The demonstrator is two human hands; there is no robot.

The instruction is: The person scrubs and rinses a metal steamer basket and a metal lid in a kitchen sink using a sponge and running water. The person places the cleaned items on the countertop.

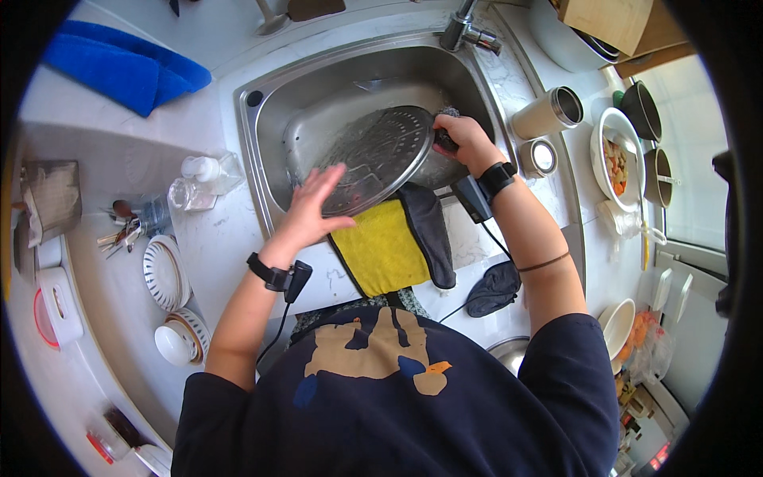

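A round perforated metal steamer tray [381, 161] is tilted inside the stainless steel sink [351, 101]. My left hand [313, 208] is at the tray's lower left edge, fingers spread and slightly blurred; whether it touches the metal I cannot tell. At the tray's upper right rim, my right hand [468, 138] is closed around a dark scouring pad, probably steel wool [447, 111], partly hidden by the fingers. A yellow and grey cloth [384, 247] drapes over the sink's front edge, just below the tray.
The faucet [459, 33] rises behind the sink. To the right are an open steel thermos [548, 113], its lid [539, 158] and a white bowl of chopped food [599, 161]. Glass bottles [205, 185] and a blue cloth [137, 71] lie left; stacked plates [164, 271] sit lower left.
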